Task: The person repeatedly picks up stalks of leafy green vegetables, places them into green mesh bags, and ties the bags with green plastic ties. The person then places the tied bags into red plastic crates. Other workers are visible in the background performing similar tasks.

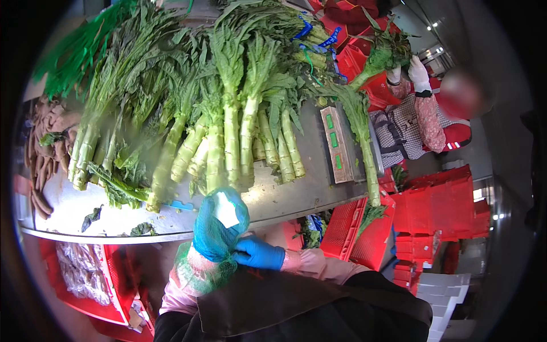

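Note:
My left hand (213, 241), in a blue glove, is at the table's front edge with green mesh netting (197, 271) drawn over the hand and wrist. A bright white patch (226, 209) shows within the mesh at its fingers; whether it is a label or glare is unclear. The netting hides how those fingers are bent. My right hand (260, 253), also blue-gloved, pinches the netting beside the left wrist. Just beyond my hands lie celtuce stalks (216, 154) with leafy tops, their cut ends towards me.
A metal table (273, 205) carries a weighing scale (337, 145) with green displays, brown gloves (51, 124) and green netting strips (81, 55). At the right, a co-worker's white-gloved hands (418, 75) hold leafy celtuce. Red crates (436, 209) stand right and below; one crate (115, 282) holds plastic-wrapped goods.

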`<action>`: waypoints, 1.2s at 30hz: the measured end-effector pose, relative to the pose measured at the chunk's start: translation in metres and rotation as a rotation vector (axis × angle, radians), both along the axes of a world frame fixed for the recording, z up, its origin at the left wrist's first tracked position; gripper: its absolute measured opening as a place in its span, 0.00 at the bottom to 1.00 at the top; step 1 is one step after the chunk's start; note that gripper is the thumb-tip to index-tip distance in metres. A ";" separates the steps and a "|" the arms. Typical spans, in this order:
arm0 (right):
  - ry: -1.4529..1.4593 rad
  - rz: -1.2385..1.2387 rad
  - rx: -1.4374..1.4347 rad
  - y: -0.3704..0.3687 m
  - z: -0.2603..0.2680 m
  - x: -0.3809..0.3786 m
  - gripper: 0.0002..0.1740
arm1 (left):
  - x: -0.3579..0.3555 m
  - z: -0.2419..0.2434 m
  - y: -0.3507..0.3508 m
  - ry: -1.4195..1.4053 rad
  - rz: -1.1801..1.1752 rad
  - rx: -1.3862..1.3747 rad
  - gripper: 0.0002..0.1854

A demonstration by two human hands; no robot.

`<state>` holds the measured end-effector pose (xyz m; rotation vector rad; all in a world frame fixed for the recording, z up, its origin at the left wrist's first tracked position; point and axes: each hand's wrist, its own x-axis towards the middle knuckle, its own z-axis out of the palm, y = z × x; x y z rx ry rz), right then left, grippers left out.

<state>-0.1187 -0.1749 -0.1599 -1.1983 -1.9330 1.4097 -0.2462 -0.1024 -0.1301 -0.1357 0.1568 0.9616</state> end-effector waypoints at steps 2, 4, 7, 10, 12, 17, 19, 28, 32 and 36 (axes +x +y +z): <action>0.245 -0.126 -0.070 -0.004 0.009 0.020 0.13 | 0.021 0.023 -0.008 0.011 -0.004 -0.120 0.17; 0.548 -0.276 -0.222 -0.003 0.021 0.050 0.19 | 0.042 0.036 -0.012 0.054 -0.029 0.022 0.19; 0.681 -0.366 -0.254 -0.009 0.031 0.072 0.22 | 0.079 0.053 -0.015 0.088 -0.058 0.269 0.22; 0.844 -0.295 -0.371 -0.016 0.026 0.093 0.20 | 0.110 0.057 -0.017 0.170 -0.009 0.128 0.22; 0.918 -0.346 -0.372 -0.021 0.034 0.098 0.16 | 0.128 0.051 -0.008 0.223 -0.042 0.156 0.21; 0.626 -0.480 -0.238 -0.037 0.004 0.104 0.10 | 0.166 0.044 -0.019 0.637 -0.124 0.673 0.23; 0.475 -0.442 -0.187 -0.039 0.006 0.117 0.11 | 0.170 0.046 -0.026 0.634 -0.110 0.612 0.22; 0.653 -0.407 -0.440 -0.046 -0.014 0.165 0.10 | 0.113 -0.015 -0.031 0.542 -0.049 0.382 0.18; 0.580 -0.640 -0.462 -0.050 -0.040 0.185 0.10 | 0.089 -0.043 -0.071 0.561 -0.161 0.237 0.16; 0.400 -0.694 -0.632 -0.060 -0.064 0.185 0.10 | 0.059 -0.093 -0.092 0.483 -0.316 0.261 0.14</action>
